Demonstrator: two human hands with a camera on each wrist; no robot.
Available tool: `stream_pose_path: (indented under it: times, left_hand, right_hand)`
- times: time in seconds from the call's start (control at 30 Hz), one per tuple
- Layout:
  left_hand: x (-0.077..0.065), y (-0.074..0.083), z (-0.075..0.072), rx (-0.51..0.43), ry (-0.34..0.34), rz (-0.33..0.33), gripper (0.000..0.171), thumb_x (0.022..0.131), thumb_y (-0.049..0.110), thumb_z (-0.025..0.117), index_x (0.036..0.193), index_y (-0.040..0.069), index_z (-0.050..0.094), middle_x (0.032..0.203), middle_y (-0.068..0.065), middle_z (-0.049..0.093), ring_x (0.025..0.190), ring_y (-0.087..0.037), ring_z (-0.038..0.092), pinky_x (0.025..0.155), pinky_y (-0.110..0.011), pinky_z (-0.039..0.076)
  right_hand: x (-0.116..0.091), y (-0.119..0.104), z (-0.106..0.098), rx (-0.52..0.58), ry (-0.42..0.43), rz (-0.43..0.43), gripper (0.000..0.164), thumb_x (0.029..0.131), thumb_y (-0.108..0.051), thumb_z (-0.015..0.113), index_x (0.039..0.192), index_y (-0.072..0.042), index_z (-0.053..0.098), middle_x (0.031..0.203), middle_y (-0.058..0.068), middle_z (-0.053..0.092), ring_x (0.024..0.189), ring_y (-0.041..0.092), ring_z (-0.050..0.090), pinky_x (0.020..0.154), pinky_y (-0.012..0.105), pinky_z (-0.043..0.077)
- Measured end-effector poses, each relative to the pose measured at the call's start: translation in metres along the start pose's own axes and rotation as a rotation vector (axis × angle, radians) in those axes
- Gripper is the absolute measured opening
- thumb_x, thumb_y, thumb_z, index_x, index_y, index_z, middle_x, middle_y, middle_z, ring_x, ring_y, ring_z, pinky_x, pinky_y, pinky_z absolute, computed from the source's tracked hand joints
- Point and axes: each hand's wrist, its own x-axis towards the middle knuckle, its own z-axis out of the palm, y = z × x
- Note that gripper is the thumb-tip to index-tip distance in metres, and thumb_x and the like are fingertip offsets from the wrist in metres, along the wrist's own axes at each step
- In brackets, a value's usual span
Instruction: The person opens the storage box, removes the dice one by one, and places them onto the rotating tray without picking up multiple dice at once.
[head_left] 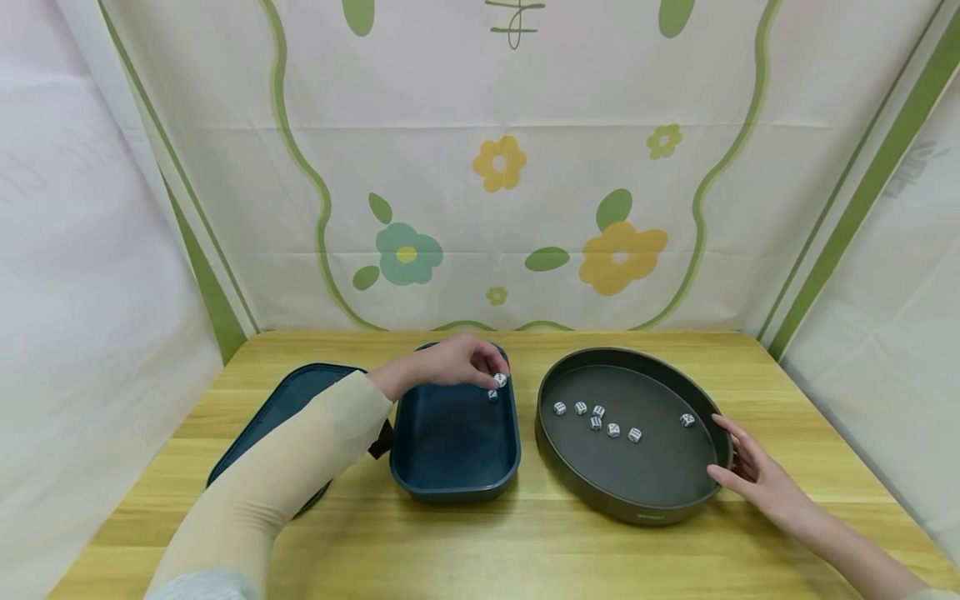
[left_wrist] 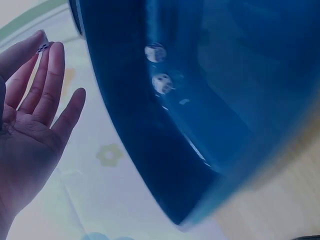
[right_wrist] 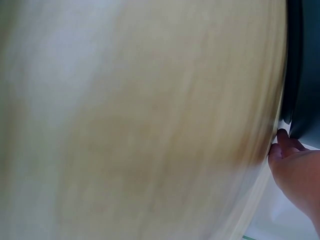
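Note:
My left hand pinches a small white die between thumb and fingertips, above the far right part of a deep blue rectangular tray. Inside that tray, the left wrist view shows one die and another die close together by the wall. A round dark pan stands to the right, with several white dice scattered on its floor and a lone die near its right side. My right hand holds the pan's right rim, its thumb and index finger over the edge.
A flat blue lid lies left of the tray, partly hidden beneath my left sleeve. A black strap shows at the left wrist. The wooden table ends at a flowered cloth wall at the back.

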Motion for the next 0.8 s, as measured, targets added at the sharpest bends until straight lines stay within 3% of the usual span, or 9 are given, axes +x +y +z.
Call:
stream_pose_path:
  times: [0.33, 0.53, 0.8]
  left_hand:
    - [0.028, 0.031, 0.008, 0.029, -0.006, 0.076, 0.015, 0.091, 0.008, 0.069, 0.104, 0.003, 0.071, 0.098, 0.002, 0.069, 0.082, -0.013, 0.064, 0.077, -0.024, 0.052]
    - [0.054, 0.041, 0.017, 0.044, 0.014, 0.075, 0.011, 0.089, 0.01, 0.072, 0.1, 0.009, 0.071, 0.094, 0.004, 0.068, 0.084, -0.01, 0.063, 0.075, -0.022, 0.052]
    - [0.087, 0.055, 0.026, 0.038, 0.016, 0.08, 0.012, 0.089, 0.01, 0.071, 0.101, 0.008, 0.071, 0.094, 0.002, 0.066, 0.088, -0.013, 0.061, 0.074, -0.02, 0.05]
  right_hand:
    - [-0.001, 0.0, 0.002, 0.007, 0.007, -0.006, 0.074, 0.094, 0.003, 0.059, 0.155, -0.01, 0.019, 0.133, 0.047, 0.034, 0.109, -0.016, 0.043, 0.082, 0.006, 0.04]
    - [-0.001, -0.001, 0.003, 0.007, 0.004, 0.0, 0.074, 0.094, 0.002, 0.059, 0.155, -0.01, 0.018, 0.134, 0.047, 0.033, 0.109, -0.017, 0.042, 0.082, 0.006, 0.04]
    - [0.0, 0.0, 0.001, 0.011, 0.002, 0.004, 0.074, 0.095, 0.002, 0.059, 0.155, -0.011, 0.018, 0.134, 0.047, 0.032, 0.11, -0.018, 0.04, 0.082, 0.006, 0.04]
